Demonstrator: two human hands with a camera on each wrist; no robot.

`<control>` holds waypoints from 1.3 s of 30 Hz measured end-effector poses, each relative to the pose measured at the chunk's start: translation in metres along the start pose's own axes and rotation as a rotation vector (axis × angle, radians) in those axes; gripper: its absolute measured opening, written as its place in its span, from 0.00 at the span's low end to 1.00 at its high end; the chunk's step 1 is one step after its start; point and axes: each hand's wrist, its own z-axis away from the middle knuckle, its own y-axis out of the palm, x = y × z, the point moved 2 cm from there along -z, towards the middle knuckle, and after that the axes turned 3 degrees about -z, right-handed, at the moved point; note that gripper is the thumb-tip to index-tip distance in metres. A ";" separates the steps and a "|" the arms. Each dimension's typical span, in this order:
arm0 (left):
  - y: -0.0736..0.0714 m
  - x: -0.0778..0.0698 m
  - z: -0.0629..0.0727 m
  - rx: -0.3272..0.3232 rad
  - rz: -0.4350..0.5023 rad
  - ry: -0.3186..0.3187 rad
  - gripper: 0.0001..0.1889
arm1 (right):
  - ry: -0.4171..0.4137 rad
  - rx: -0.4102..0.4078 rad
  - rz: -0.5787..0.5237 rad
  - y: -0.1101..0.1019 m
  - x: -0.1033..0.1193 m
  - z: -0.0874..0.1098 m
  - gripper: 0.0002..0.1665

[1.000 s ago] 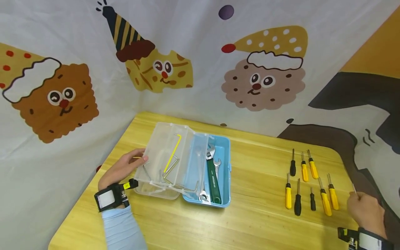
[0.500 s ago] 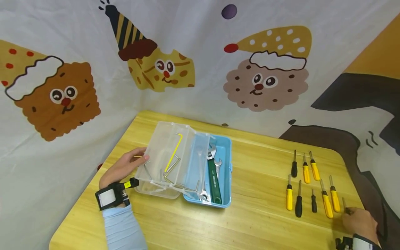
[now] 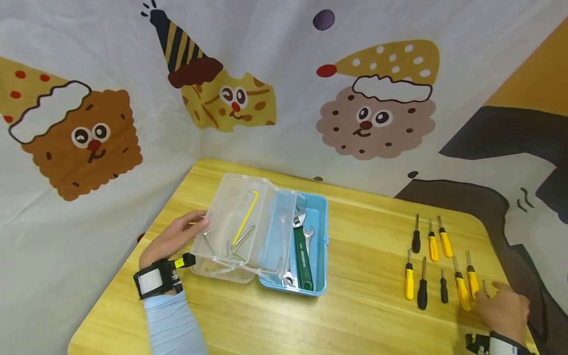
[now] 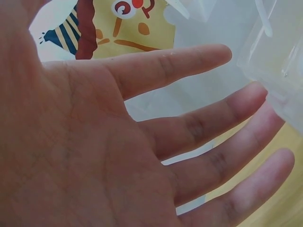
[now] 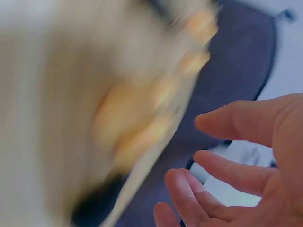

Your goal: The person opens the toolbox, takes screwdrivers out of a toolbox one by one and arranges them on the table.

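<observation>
With straight, spread fingers, my left hand [image 3: 175, 239] rests against the left side of the clear plastic tray [image 3: 213, 204] in the head view. Its fingertips [image 4: 255, 92] meet the tray's edge in the left wrist view. The tray holds a yellow hex key [image 3: 245, 217] and several metal ones, and overlaps the blue toolbox [image 3: 323, 246]. My right hand [image 3: 503, 308] is over the table's right end, its fingers apart with nothing between them. Beside it shows the shaft of a screwdriver [image 3: 485, 287], partly hidden by the hand; the right wrist view shows a blurred black handle [image 5: 97, 205].
Several yellow and black screwdrivers [image 3: 423, 283] lie in two rows on the wooden table [image 3: 368, 305]. Inside the toolbox are a green-handled adjustable wrench [image 3: 303, 259] and smaller wrenches [image 3: 308, 234]. A printed cloth [image 3: 284, 143] hangs behind the table's back edge.
My right hand has moved left towards the row of screwdrivers, lowered a screwdriver to the table and let go of it. My left hand has stayed at the tray.
</observation>
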 end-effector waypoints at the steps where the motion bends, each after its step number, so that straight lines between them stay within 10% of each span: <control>1: -0.001 0.000 0.000 -0.002 -0.001 0.001 0.36 | -0.031 -0.011 -0.065 0.002 0.012 0.005 0.40; 15: 0.002 0.002 0.001 0.100 0.134 -0.078 0.38 | -0.696 0.407 -0.372 0.066 0.176 0.091 0.37; 23: 0.004 0.001 0.003 0.172 0.222 -0.168 0.39 | -0.727 0.562 -0.473 0.119 0.239 0.118 0.36; 29: 0.007 0.003 0.003 0.191 0.216 -0.143 0.37 | -0.702 0.563 -0.435 0.139 0.246 0.117 0.35; 39: -0.007 -0.001 0.023 0.045 0.061 -0.031 0.31 | -0.706 0.679 -0.516 0.144 0.249 0.106 0.30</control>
